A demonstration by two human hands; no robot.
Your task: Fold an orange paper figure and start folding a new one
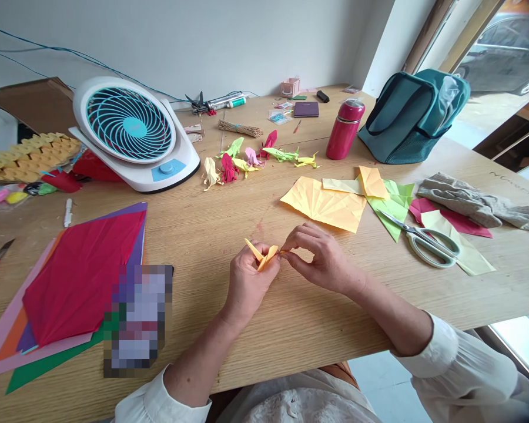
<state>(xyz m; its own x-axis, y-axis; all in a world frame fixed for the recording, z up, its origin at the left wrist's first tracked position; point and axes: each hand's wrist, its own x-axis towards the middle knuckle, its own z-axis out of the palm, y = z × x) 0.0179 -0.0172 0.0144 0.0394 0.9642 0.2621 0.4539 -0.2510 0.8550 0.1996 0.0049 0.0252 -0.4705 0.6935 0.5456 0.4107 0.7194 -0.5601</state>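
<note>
Between my two hands is a small orange origami figure [268, 257] with narrow pointed parts sticking up. My left hand [247, 279] is closed round its body. The thumb and forefinger of my right hand [321, 255] pinch a thin tip on its right side. Just beyond my hands lies a creased orange paper sheet [324, 205], with a folded orange piece [372, 183] at its upper right. Green paper [392, 202] lies beside that, and scissors [427, 241] with pale handles rest partly on it. Farther back stand several folded paper figures [229, 167] in various colours.
A white fan [136, 135] stands at the back left. Stacked coloured paper [83, 276] and a blurred-out flat object [139, 320] lie on the left. A red flask [345, 129], a teal bag [405, 120] and a grey cloth [467, 200] are on the right.
</note>
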